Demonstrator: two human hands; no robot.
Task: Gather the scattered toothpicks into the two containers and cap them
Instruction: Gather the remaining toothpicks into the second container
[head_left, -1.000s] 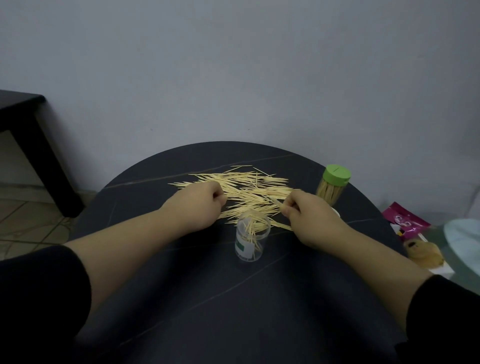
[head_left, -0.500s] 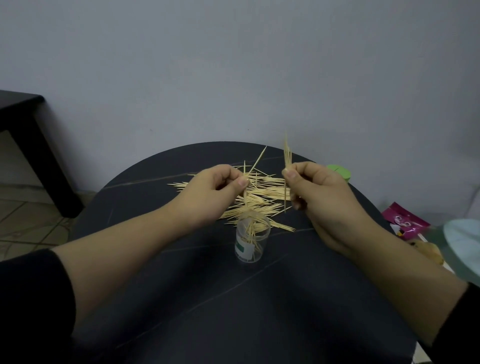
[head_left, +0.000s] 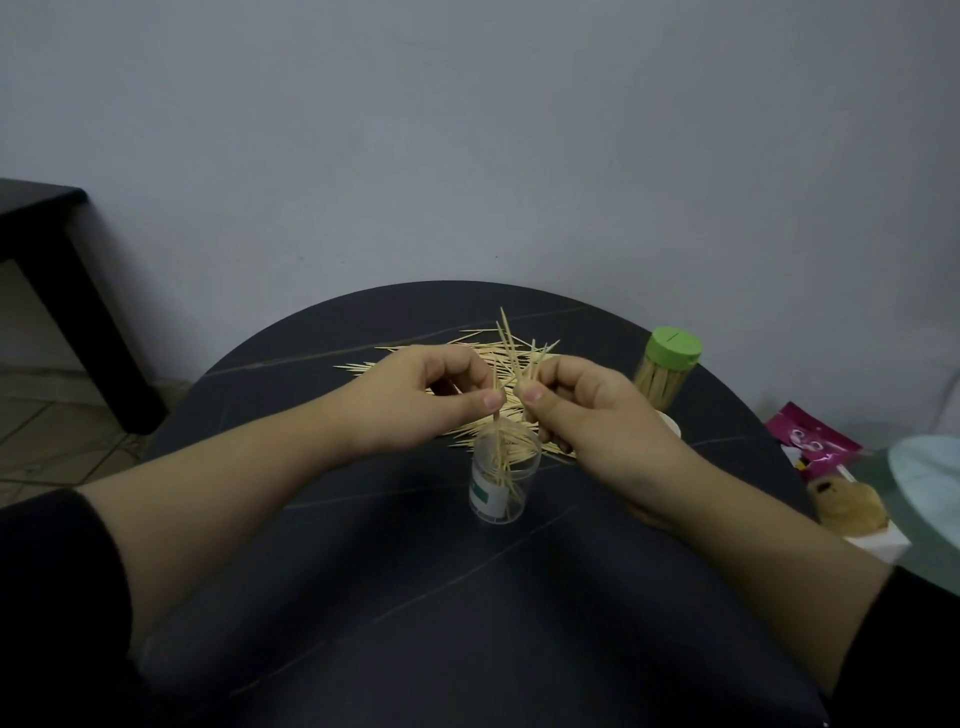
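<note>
Two pinches: left hand and right hand each grip a toothpick bunch between thumb and curled fingers, over the uncapped clear container. Scattered toothpicks lie behind it on the black table, near the green-capped container.

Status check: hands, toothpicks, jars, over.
Left hand and right hand each pinch toothpicks above open clear jar. Green-capped jar stands aside, right. Loose pile on table; nothing blocking.

A round dark bench stands against a grey wall. To the left, a black side table stands on a tiled floor. To the right lie a pink packet, a brown pastry on a white napkin, and a pale plate.
</note>
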